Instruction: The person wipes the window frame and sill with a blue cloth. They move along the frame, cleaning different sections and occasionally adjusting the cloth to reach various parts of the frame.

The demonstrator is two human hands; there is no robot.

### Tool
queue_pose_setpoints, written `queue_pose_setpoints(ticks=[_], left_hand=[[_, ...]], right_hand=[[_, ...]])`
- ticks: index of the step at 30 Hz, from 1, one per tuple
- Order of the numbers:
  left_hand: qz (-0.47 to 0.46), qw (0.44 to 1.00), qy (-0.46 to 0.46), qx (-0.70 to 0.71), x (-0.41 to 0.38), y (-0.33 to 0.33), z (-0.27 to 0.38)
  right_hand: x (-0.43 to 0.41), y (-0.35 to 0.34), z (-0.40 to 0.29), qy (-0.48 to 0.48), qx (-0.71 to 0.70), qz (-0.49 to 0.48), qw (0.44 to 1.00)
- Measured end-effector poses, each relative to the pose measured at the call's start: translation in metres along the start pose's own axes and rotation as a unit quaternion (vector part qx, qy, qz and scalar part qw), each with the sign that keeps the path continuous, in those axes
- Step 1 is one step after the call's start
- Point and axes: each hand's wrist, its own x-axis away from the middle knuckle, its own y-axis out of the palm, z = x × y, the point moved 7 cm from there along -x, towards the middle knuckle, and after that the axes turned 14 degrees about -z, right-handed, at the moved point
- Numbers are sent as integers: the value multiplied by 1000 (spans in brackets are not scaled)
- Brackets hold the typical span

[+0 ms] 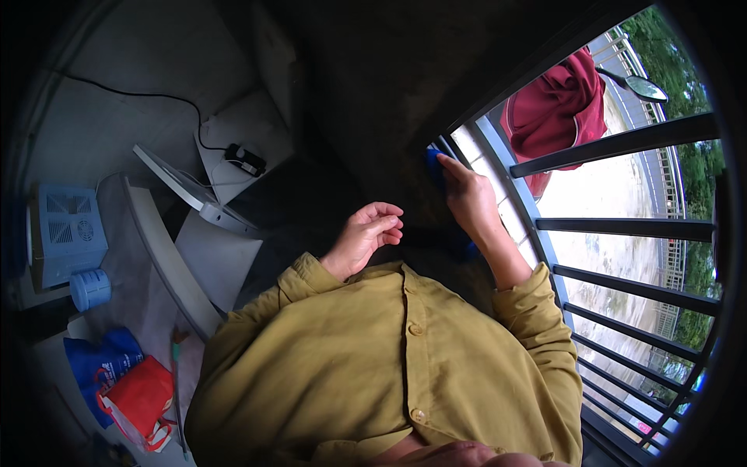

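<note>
My right hand (471,195) reaches to the lower track of the window (446,146). Its fingers are on a blue cloth (433,162), with the index finger stretched along it. Part of the cloth is lost in the dark under the hand. Another blue patch (470,248) shows dimly below the wrist; I cannot tell whether it belongs to the same cloth. My left hand (369,236) hangs in the air before my chest. Its fingers are loosely bent, and nothing is in them.
Dark window bars (624,229) run along the right, with a red cover (554,111) and a mirror (645,89) outside. Leftward are a tilted flat white device (175,175), a black power strip (245,160), a vented metal box (70,230), a tub (90,289) and a red bag (140,391).
</note>
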Motion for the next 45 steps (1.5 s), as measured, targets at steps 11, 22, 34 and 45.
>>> queue_pose_setpoints(ticks=[11,22,34,45], left_hand=[[-8,1000,-8,-15,0,10,2],[43,998,-10,-40,15,9,0],[44,997,13,-62,30,29,0],[62,995,16,-72,42,44,-8]], right_hand=[[10,-4,17,-27,-234,59,970],[0,-2,10,-6,-88,29,996],[-4,4,21,-54,-261,85,960],[-22,-21,28,-53,-437,63,896]])
